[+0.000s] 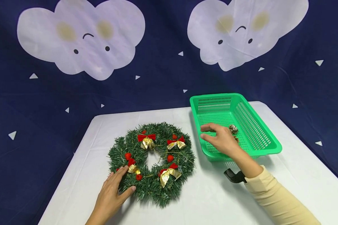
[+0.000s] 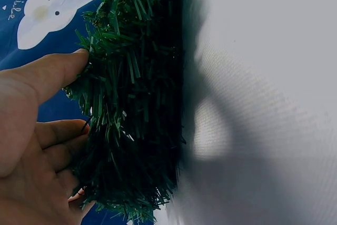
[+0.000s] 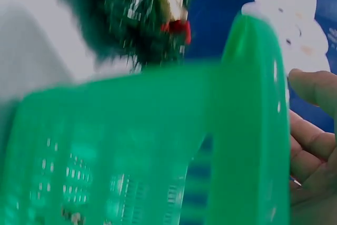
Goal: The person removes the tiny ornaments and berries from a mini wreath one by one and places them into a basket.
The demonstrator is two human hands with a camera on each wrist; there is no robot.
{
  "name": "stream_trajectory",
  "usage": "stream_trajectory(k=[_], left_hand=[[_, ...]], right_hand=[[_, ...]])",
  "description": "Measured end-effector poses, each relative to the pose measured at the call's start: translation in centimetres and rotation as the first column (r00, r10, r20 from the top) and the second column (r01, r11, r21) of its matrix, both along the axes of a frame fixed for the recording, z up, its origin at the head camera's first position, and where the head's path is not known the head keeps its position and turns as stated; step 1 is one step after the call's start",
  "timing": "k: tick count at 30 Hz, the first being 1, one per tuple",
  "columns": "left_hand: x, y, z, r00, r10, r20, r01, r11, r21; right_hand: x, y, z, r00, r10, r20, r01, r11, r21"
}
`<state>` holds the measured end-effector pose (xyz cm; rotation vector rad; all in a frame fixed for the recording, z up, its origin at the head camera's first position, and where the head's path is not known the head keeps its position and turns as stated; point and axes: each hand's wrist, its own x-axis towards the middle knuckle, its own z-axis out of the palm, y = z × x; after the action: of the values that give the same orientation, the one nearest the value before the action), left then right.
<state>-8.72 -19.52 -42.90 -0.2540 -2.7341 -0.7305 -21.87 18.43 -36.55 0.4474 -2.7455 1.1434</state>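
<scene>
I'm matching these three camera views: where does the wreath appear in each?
Head: the wreath lies just left of and below centre.
Left wrist: left of centre, running nearly top to bottom.
Right wrist: at the top, left of centre, partly cut off.
Shared landmark: the blue backdrop with white clouds.

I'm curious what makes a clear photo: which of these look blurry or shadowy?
Head view: wreath fairly crisp, soft shadows on the white table; left wrist: wreath's side dark, broad shadows beside it; right wrist: basket and wreath both blurred.
</scene>
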Motion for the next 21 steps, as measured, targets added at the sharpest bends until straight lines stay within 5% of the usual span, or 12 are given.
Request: stream_trajectory(k=[21], left_hand=[[0.1, 0.0, 0.0, 1.000, -0.003, -0.027, 0.003, 1.000, -0.010]], right_hand=[[2.1, -6.9, -0.9, 0.986, 0.157, -0.053, -0.159, 0.987, -0.025]])
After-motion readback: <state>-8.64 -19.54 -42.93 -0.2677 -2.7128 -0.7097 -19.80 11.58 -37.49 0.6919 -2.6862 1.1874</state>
